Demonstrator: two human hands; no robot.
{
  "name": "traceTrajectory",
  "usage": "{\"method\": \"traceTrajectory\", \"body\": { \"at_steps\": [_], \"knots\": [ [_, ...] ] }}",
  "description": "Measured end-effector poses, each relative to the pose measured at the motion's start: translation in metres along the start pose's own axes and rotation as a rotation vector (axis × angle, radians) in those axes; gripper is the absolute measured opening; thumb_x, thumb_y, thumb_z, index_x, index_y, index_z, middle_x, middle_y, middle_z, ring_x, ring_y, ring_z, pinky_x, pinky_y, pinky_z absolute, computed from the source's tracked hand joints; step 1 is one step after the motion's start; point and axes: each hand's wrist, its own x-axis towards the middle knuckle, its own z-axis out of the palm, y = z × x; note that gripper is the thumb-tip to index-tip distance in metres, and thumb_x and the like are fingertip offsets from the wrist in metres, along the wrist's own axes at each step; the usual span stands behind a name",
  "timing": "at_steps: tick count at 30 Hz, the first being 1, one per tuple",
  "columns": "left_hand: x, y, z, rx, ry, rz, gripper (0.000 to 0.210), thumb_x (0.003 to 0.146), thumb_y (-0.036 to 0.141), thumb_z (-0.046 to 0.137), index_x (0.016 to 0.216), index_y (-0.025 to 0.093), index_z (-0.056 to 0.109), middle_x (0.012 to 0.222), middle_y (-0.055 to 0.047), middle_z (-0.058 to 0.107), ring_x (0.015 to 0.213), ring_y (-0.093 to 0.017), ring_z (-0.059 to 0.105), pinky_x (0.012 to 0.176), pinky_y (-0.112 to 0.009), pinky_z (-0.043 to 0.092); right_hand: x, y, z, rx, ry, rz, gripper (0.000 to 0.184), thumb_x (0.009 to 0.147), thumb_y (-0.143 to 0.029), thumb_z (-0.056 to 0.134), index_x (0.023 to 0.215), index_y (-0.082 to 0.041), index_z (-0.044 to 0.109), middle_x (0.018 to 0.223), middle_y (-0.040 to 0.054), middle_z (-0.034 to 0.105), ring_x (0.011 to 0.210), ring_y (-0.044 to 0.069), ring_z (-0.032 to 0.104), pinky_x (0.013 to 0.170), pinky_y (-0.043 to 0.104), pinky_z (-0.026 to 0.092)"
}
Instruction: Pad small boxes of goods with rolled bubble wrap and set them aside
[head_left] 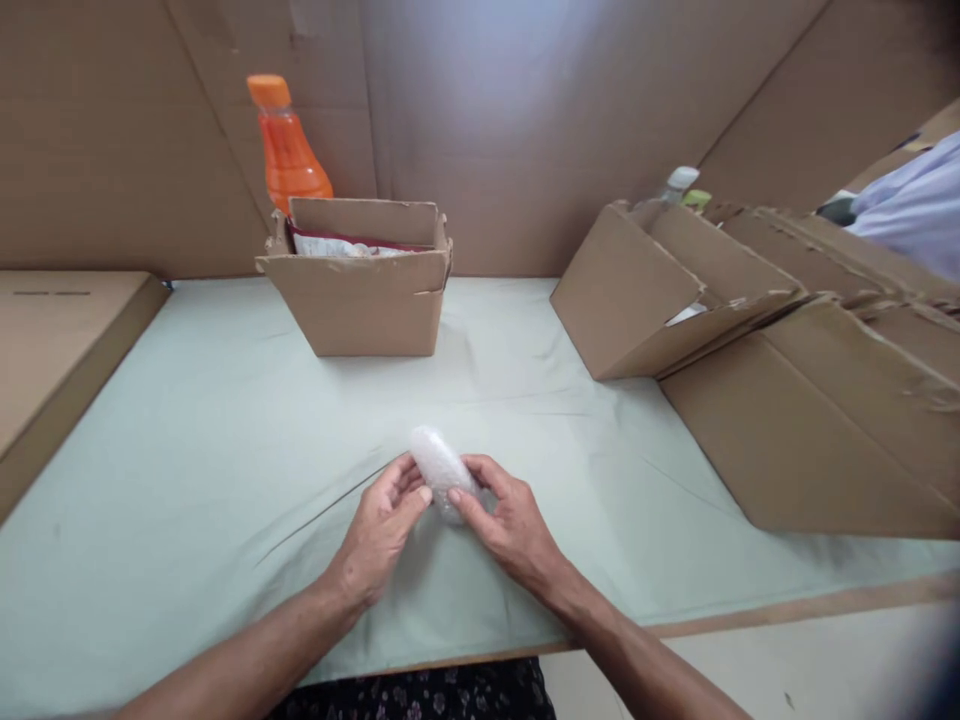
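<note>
A small oblong bundle of bubble wrap is held up between both my hands, just over the pale green tablecloth. My left hand grips its left side, thumb in front and fingers behind. On the other side, my right hand has its thumb on the front of the bundle and its fingers curled round the back. The bundle leans, with its top end toward the left. Whatever may be inside the wrap cannot be made out.
Behind my hands stands a cardboard box with packets in it and an orange bottle at its back left. More open cardboard boxes line the right side. A flat carton lies at the left. Cardboard walls close off the back.
</note>
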Motion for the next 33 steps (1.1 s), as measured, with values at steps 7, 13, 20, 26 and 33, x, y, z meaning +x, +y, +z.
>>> {"method": "traceTrajectory", "body": {
  "at_steps": [7,13,20,26,33],
  "knots": [
    [-0.001,-0.003,-0.012,0.18,-0.013,0.171,0.039,0.086,0.031,0.067,0.122,0.018,0.06,0.121,-0.01,0.069,0.111,-0.023,0.064,0.099,-0.037,0.049,0.01,-0.012,-0.015,0.264,-0.222,0.059,0.039,0.081,-0.038,0.073,0.115,-0.019,0.069,0.108,0.006,0.072,0.096,0.021,0.063,0.087,0.033,0.05],
    [0.004,-0.003,-0.024,0.443,-0.04,0.301,0.048,0.089,0.023,0.062,0.136,0.023,0.051,0.114,-0.007,0.068,0.105,-0.02,0.065,0.094,-0.035,0.054,0.03,-0.015,-0.01,0.496,-0.319,0.054,0.037,0.084,-0.045,0.073,0.111,-0.019,0.073,0.111,0.0078,0.072,0.106,0.025,0.066,0.095,0.038,0.052],
    [0.07,0.128,-0.057,1.114,0.269,1.203,0.046,0.089,0.017,0.063,0.134,0.019,0.053,0.134,-0.014,0.062,0.132,-0.027,0.053,0.112,-0.046,0.043,0.088,-0.052,-0.063,0.25,0.053,-0.103,0.032,0.082,-0.046,0.076,0.104,-0.022,0.077,0.104,0.0065,0.078,0.093,0.024,0.073,0.082,0.036,0.061],
    [0.129,0.172,-0.095,1.443,0.441,1.269,0.025,0.085,0.003,0.055,0.104,0.016,0.065,0.103,-0.01,0.073,0.107,-0.028,0.067,0.107,-0.055,0.043,0.193,-0.138,-0.096,-0.253,0.408,-0.561,0.027,0.083,-0.038,0.075,0.109,-0.028,0.075,0.104,0.0026,0.076,0.092,0.021,0.069,0.084,0.036,0.057],
    [0.126,0.142,-0.105,1.392,0.415,1.3,0.028,0.084,-0.001,0.052,0.101,0.018,0.064,0.1,-0.006,0.073,0.096,-0.02,0.068,0.113,-0.052,0.038,0.325,-0.155,-0.033,-1.023,-0.205,-0.49,0.014,0.081,-0.024,0.07,0.093,-0.019,0.075,0.077,0.0033,0.068,0.079,0.018,0.062,0.066,0.026,0.041]
  ]
}}
